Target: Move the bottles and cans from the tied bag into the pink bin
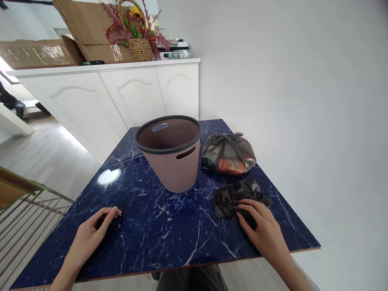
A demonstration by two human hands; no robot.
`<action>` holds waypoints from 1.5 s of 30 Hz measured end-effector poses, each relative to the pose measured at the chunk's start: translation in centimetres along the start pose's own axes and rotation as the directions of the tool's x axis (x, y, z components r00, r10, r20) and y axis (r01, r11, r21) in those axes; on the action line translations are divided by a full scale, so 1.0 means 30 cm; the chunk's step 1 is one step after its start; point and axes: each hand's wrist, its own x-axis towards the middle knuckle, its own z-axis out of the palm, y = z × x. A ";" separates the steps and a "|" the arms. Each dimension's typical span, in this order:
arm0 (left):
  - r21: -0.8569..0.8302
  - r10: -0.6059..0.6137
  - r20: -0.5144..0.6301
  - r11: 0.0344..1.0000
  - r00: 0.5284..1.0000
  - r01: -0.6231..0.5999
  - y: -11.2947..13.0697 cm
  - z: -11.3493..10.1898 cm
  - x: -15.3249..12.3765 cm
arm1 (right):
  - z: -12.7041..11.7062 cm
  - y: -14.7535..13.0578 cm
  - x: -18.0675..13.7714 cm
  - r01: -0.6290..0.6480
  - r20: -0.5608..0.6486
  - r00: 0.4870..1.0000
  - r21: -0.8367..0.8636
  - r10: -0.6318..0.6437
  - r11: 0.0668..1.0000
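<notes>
My left hand (94, 230) rests at the left of the blue marbled table (169, 242), thumb and fingertips together, with nothing visible in them. On the right, my right hand (262, 226) has its fingers on a crumpled black plastic bag (227, 200) and appears to pinch its near edge. An upright mauve trash can (178, 171) with a dark rim and handle slots stands in the middle, apart from both hands. Behind the crumpled bag sits a knotted, see-through black bag (228, 155) filled with packaged items, an orange-red one among them.
A white cabinet (112, 93) stands beyond the table, bearing cardboard boxes (39, 54), a flower basket (140, 49) and a plastic bottle (180, 54). The grey wall (287, 101) runs along the right. A metal rack (30, 226) is at the lower left.
</notes>
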 end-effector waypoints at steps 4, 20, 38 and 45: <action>0.007 -0.041 0.018 0.999 0.999 0.041 -0.021 0.004 0.005 | -0.006 -0.009 0.001 -0.019 0.020 1.000 0.008 0.019 1.000; -0.013 0.024 0.023 1.000 0.999 -0.024 -0.001 -0.007 -0.017 | 0.014 0.006 -0.016 -0.001 0.002 1.000 -0.004 0.001 1.000; -0.068 0.102 0.047 0.993 0.994 -0.099 0.006 -0.013 -0.046 | -0.054 0.006 0.043 0.099 -0.015 0.995 -0.041 -0.099 0.994; -0.081 0.130 0.020 0.988 0.991 -0.128 -0.011 -0.006 -0.050 | -0.041 0.059 0.126 0.259 0.199 0.953 -0.156 -0.227 0.953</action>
